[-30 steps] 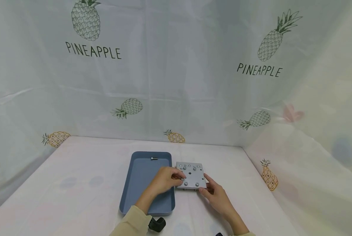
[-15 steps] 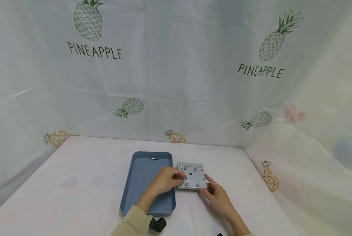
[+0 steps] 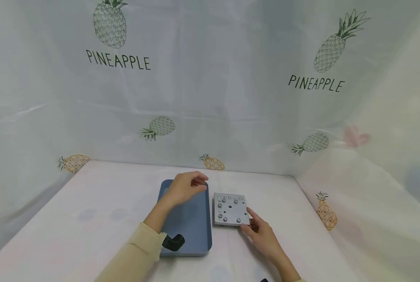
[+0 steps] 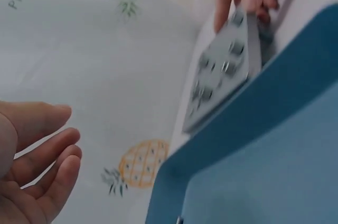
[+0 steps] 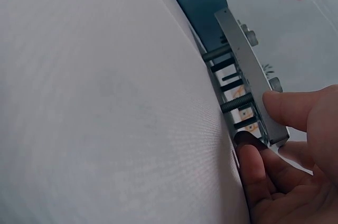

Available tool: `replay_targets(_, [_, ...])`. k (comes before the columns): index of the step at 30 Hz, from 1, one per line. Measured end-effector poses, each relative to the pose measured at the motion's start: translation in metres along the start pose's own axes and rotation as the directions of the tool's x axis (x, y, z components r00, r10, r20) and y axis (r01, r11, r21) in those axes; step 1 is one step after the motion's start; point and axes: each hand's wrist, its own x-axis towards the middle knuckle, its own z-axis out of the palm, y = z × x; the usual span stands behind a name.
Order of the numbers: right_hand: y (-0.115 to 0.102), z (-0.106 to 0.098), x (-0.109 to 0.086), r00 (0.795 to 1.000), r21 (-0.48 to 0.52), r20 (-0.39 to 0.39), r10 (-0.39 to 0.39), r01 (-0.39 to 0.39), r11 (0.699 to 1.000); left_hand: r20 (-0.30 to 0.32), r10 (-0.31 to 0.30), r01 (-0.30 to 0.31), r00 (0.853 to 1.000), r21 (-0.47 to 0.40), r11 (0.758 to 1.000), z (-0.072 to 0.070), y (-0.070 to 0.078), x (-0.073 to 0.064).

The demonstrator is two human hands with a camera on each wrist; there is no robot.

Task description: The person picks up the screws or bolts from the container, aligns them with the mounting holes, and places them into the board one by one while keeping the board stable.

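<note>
My left hand (image 3: 186,189) hovers over the far end of the blue tray (image 3: 190,225), fingers loosely bent. In the left wrist view its thumb and fingers (image 4: 62,182) are apart with nothing between them. A silver metal plate (image 3: 233,211) with several socket-head bolts (image 3: 239,220) in its holes is on the table, right of the tray. Threaded bolt shanks (image 5: 237,103) stick out below, holding the plate off the cloth. My right hand (image 3: 263,238) grips the plate's near right corner, thumb on the near edge. A small metal tip (image 4: 180,220), perhaps a screw, shows in the tray.
A white patterned cloth (image 3: 107,219) covers the table. Behind it hangs a pineapple-print curtain (image 3: 224,98). The tray's raised right wall stands close beside the plate. A black wrist device (image 3: 173,243) sits at the left sleeve.
My left hand has left the plate's left side and moved up and left over the tray. A bolt head now shows where its fingers were. The right hand keeps its grip.
</note>
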Motion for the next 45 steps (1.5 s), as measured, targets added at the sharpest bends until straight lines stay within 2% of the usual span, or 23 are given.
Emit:
replay_targets(4, [0.002,-0.001,0.001,1.0,0.0,0.0,-0.006,0.006,1.0,-0.048,-0.056,0.058,0.997,0.056,0.997,-0.017,-0.016,0.014])
replay_targets(8, [0.003,-0.001,0.001,1.0,-0.002,0.003,-0.009,0.009,1.0,-0.046,-0.078,0.083,0.996,0.124,0.989,-0.022,-0.033,0.023])
replay_targets(12, [0.004,0.0,0.001,1.0,0.002,0.01,-0.001,0.001,1.0,-0.023,-0.095,0.098,0.995,0.206,0.974,-0.021,-0.045,0.028])
replay_targets(17, [0.004,0.0,0.001,1.0,0.006,0.008,0.003,-0.003,1.0,0.019,-0.155,0.142,0.988,0.308,0.941,-0.017,-0.055,0.034])
replay_targets(25, [0.003,0.0,0.001,1.0,0.013,0.005,0.0,0.0,1.0,0.078,-0.195,0.141,0.978,0.443,0.885,-0.009,-0.073,0.039])
replay_targets(34, [0.0,-0.003,0.0,1.0,0.014,0.003,-0.011,0.011,1.0,0.127,-0.202,0.105,0.971,0.534,0.839,0.003,-0.074,0.037])
replay_targets(40, [0.0,-0.004,-0.001,1.0,0.015,0.003,-0.011,0.011,1.0,0.1,-0.174,0.09,0.98,0.554,0.828,0.012,-0.079,0.037])
replay_targets(45, [0.001,-0.003,0.001,1.0,0.011,0.0,0.002,-0.002,1.0,0.09,-0.172,0.09,0.981,0.571,0.816,0.012,-0.082,0.036])
